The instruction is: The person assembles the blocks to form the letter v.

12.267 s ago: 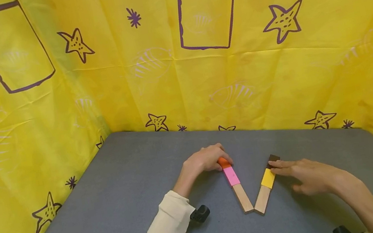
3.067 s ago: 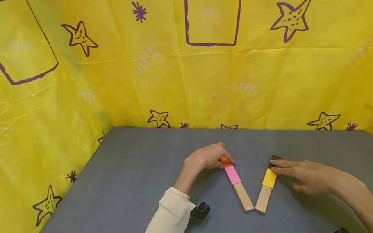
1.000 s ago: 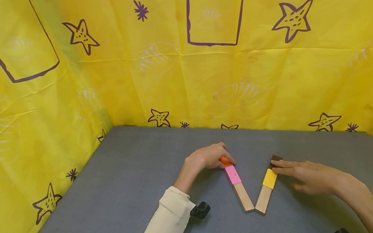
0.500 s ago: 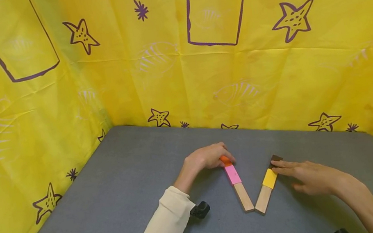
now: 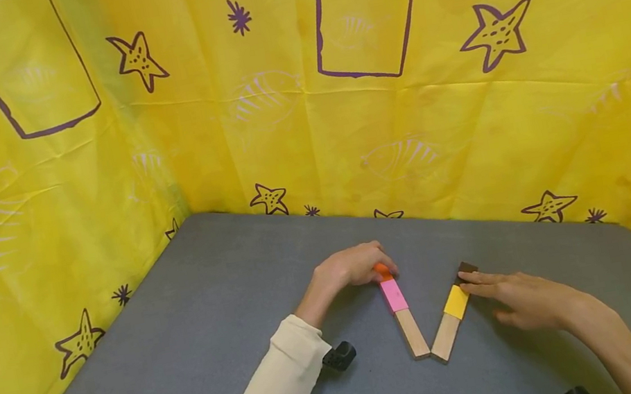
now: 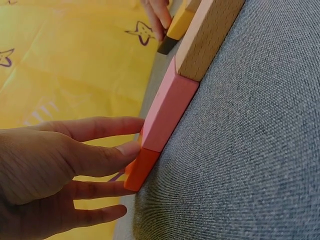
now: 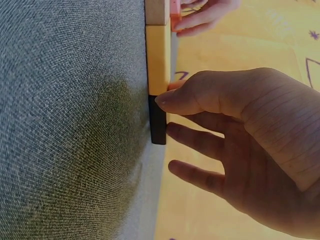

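Six wooden blocks lie flat as two rows of three, forming a V. The left row runs from an orange block (image 5: pixel 383 273) through a pink block (image 5: pixel 393 296) to a plain wood block (image 5: pixel 412 335). A dark brown block (image 5: pixel 468 266), a yellow block (image 5: pixel 456 302) and another plain block (image 5: pixel 445 337) make the right row. The plain blocks meet at the near corner. My left hand (image 5: pixel 352 266) pinches the orange block, thumb on one side, fingers on the other. My right hand (image 5: pixel 526 299) rests straight fingers on the dark brown block, its thumb held apart.
The blocks lie on a grey cloth-covered table (image 5: pixel 180 362). Yellow fabric (image 5: pixel 292 137) with purple drawings hangs behind and along the sides. A black device (image 5: pixel 339 357) sits at my left wrist, below a cream sleeve (image 5: pixel 274 391).
The head view has shifted slightly since the earliest frame. Both hands stay at the far ends of the two rows, and the V of blocks keeps its shape.
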`<action>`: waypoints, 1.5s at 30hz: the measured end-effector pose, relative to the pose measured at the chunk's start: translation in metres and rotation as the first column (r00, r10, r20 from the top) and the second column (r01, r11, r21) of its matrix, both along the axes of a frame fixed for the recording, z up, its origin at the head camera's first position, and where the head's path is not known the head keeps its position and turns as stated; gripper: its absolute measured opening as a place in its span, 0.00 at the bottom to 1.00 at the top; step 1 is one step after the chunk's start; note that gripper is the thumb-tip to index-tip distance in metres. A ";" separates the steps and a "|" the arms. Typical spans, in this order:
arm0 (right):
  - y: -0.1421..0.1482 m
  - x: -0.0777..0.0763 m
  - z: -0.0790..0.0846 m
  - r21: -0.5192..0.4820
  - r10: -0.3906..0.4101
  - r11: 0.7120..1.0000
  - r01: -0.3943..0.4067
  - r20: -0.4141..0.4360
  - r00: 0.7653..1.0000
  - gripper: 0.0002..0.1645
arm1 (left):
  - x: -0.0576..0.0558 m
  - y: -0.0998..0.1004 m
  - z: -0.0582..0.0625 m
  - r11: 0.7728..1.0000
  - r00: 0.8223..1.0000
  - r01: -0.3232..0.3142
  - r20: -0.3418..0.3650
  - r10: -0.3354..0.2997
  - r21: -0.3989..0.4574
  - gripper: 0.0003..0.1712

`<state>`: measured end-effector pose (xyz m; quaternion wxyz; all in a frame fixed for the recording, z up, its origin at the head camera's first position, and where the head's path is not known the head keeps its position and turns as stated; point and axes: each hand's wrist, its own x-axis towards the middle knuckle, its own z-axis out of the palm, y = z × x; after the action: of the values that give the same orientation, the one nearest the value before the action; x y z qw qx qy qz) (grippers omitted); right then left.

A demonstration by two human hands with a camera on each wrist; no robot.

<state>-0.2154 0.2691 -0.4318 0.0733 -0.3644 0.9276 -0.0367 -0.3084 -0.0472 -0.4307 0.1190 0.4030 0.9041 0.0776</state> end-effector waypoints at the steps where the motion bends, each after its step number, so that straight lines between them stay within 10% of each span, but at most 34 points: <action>1: 0.000 0.000 0.000 -0.001 -0.001 1.000 0.001 0.002 1.000 0.38 | 0.000 0.000 0.000 1.000 1.000 -0.003 -0.002 0.003 -0.001 0.20; 45: -0.001 0.000 -0.001 -0.007 -0.003 1.000 0.003 -0.003 1.000 0.38 | 0.002 -0.001 0.000 1.000 1.000 -0.020 -0.010 0.020 -0.007 0.22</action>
<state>-0.2154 0.2685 -0.4330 0.0705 -0.3636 0.9281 -0.0393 -0.3065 -0.0483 -0.4303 0.1151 0.3939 0.9089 0.0738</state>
